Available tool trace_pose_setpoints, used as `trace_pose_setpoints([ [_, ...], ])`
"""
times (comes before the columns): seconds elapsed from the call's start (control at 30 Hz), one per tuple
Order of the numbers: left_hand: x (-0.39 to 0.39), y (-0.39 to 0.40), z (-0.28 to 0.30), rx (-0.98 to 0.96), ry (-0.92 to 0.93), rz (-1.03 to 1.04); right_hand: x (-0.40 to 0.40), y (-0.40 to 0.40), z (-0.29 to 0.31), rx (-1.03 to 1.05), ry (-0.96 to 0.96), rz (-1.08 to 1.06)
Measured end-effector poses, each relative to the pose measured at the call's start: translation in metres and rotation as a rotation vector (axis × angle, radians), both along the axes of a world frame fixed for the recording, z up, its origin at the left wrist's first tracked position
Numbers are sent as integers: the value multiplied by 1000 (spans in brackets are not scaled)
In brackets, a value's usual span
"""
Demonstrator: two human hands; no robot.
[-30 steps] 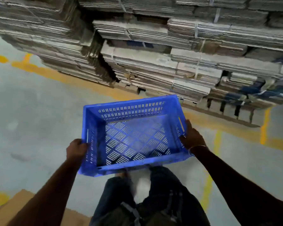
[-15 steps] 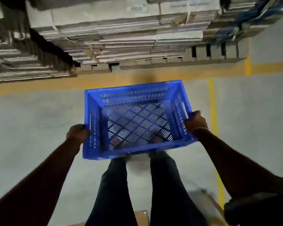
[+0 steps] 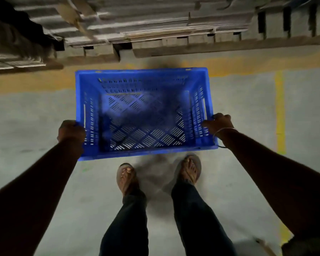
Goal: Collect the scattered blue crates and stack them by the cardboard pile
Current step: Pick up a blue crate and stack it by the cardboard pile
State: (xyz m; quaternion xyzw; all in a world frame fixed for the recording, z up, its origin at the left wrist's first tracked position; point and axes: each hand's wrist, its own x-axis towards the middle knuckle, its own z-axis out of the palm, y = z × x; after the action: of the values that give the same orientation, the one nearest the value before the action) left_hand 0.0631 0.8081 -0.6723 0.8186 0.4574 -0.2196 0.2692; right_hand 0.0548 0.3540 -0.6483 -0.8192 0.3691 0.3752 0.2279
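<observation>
An empty blue slotted crate hangs level in front of me, low over the grey floor. My left hand grips its left wall near the close corner. My right hand grips the right wall, a thin bangle on that wrist. The cardboard pile of flattened, strapped sheets on pallets fills the top of the view, just beyond the crate's far rim. No other crate shows.
A wide yellow floor line runs along the foot of the pile, and a thinner yellow line runs toward me on the right. My sandalled feet stand just behind the crate. A scrap of cardboard lies at bottom right.
The view has tipped further down and closer to the pile; the crate has sunk lower toward the floor, with both hands still holding its sides. My feet have come into view.
</observation>
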Motion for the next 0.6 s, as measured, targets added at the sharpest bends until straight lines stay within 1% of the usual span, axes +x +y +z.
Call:
trace_pose_setpoints([
  [0.1,17,3,-37,-44,-1,-8,12,-6,-34,-11,-72,-21],
  [0.17,21,4,-54,-49,14,-51,15,-7,-50,-10,-117,-27],
  [0.23,18,-1,-67,-80,66,-130,14,-5,-63,14,-97,-44],
  [0.27,14,-4,-71,-124,78,-122,14,-4,-68,29,-76,-63],
  [0.37,-5,-11,-72,-373,8,10,8,1,-76,67,-70,-129],
  [0.43,-11,-10,-69,-492,-36,7,4,2,-77,98,-106,-164],
  [0.53,-8,-8,-56,-583,-20,-58,1,3,-73,158,-133,-207],
  [0.6,-4,-9,-48,-601,17,-86,0,5,-68,195,-129,-226],
])
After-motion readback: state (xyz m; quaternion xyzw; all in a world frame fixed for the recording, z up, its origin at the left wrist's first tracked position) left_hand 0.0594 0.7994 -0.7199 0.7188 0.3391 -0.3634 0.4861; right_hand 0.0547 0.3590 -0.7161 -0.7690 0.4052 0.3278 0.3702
